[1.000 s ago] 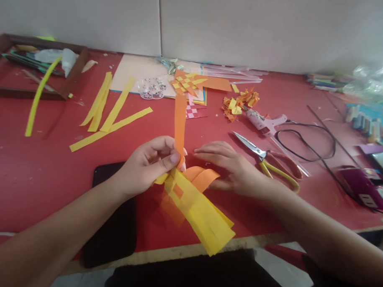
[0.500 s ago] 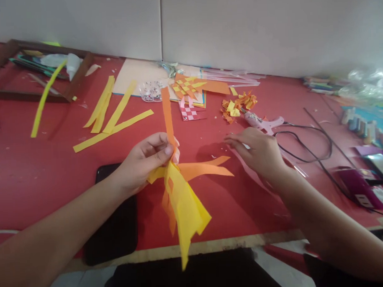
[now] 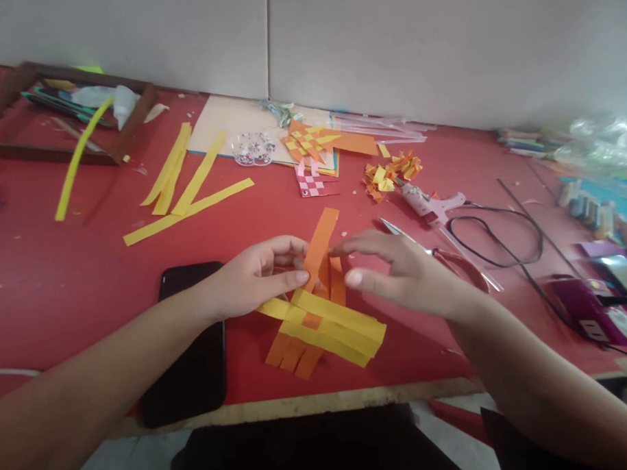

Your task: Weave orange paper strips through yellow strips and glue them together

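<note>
Red tabletop (image 3: 88, 270) is stretching below a grey wall (image 3: 389, 47). Woven yellow-orange paper (image 3: 342, 326) is showing at 6 o'clock in view. Left hand (image 3: 258, 277), at its 10, is pinching an orange strip (image 3: 321, 245); right hand (image 3: 405, 276), at its 2, is spreading thumb from fingers, contact unclear. Scissors (image 3: 461, 258) are lying beyond, partly hidden; black flat device (image 3: 195, 376) is sitting at 9.

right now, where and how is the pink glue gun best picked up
I'd grip the pink glue gun by its handle, coming from above and the right: it lies flat, with the handle sticking out rightward and the nozzle facing the paper scraps. Mind the black cord leaving the handle's end.
</note>
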`<move>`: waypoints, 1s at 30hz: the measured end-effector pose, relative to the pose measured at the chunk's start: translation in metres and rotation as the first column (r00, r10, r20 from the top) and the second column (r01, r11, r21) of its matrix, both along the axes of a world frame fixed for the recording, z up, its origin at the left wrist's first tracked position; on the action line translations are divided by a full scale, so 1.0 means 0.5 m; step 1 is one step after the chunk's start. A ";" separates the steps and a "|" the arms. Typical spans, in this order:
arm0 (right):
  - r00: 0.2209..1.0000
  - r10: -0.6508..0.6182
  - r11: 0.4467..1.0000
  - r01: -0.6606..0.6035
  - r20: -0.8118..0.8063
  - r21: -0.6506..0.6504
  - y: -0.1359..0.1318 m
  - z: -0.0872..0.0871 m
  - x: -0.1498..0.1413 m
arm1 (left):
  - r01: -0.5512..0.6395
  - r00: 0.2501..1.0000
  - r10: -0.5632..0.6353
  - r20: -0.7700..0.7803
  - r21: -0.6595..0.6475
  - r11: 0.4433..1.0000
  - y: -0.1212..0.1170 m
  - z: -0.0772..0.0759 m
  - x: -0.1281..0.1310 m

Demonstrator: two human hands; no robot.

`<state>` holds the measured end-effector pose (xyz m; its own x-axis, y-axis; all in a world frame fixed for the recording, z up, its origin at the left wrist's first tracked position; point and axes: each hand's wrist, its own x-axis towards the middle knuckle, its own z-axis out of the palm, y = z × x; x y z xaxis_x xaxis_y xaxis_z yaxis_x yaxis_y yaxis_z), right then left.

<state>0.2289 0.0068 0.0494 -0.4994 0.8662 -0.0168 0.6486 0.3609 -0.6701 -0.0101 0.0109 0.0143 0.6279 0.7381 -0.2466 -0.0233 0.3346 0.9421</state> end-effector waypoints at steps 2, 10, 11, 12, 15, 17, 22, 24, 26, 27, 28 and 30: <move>0.998 0.034 0.985 -0.042 -0.051 -0.168 -0.015 -0.001 -0.032 | 0.054 0.998 -0.055 0.021 0.022 0.998 -0.003 -0.001 -0.001; 0.919 -0.294 0.928 0.209 -0.263 -0.308 -0.007 -0.035 -0.053 | -0.241 0.958 0.260 0.120 -0.150 0.959 -0.001 0.007 0.001; 0.873 -0.357 0.913 0.250 -0.333 -0.322 -0.004 -0.041 -0.051 | -0.272 0.943 0.303 0.140 -0.202 0.941 0.001 0.010 0.000; 0.810 -0.416 0.897 0.291 -0.414 -0.332 -0.002 -0.047 -0.051 | -0.299 0.925 0.344 0.160 -0.251 0.921 0.003 0.012 -0.001; 0.570 -0.542 0.840 0.387 -0.617 -0.380 -0.001 -0.063 -0.054 | -0.304 0.899 0.390 0.200 -0.357 0.883 0.007 0.011 -0.006; 0.475 -0.598 0.800 0.404 -0.646 -0.444 -0.005 -0.068 -0.057 | -0.232 0.920 0.321 0.225 -0.347 0.909 0.007 0.004 -0.009; 0.582 -0.583 0.812 0.430 -0.567 -0.394 -0.026 -0.062 -0.047 | -0.087 0.969 0.109 0.223 -0.105 0.991 0.000 -0.017 -0.014; 0.648 -0.562 0.826 0.475 -0.513 -0.305 -0.033 -0.058 -0.041 | -0.050 0.979 0.061 0.193 -0.062 0.997 -0.004 -0.017 -0.014; 0.708 -0.553 0.830 0.518 -0.440 -0.207 -0.037 -0.056 -0.040 | -0.013 0.988 0.020 0.153 -0.042 0.999 -0.011 -0.011 -0.010; 0.733 -0.547 0.831 0.532 -0.404 -0.160 -0.039 -0.055 -0.042 | -0.001 0.994 0.002 0.108 -0.012 1.000 -0.016 -0.008 -0.007; 0.754 -0.541 0.833 0.540 -0.372 -0.116 -0.040 -0.055 -0.045 | -0.002 0.999 0.001 0.038 0.032 0.999 -0.020 -0.005 -0.003; 0.789 -0.525 0.841 0.539 -0.319 -0.048 -0.045 -0.055 -0.054 | -0.080 0.985 0.112 -0.134 0.226 0.971 -0.029 -0.001 0.006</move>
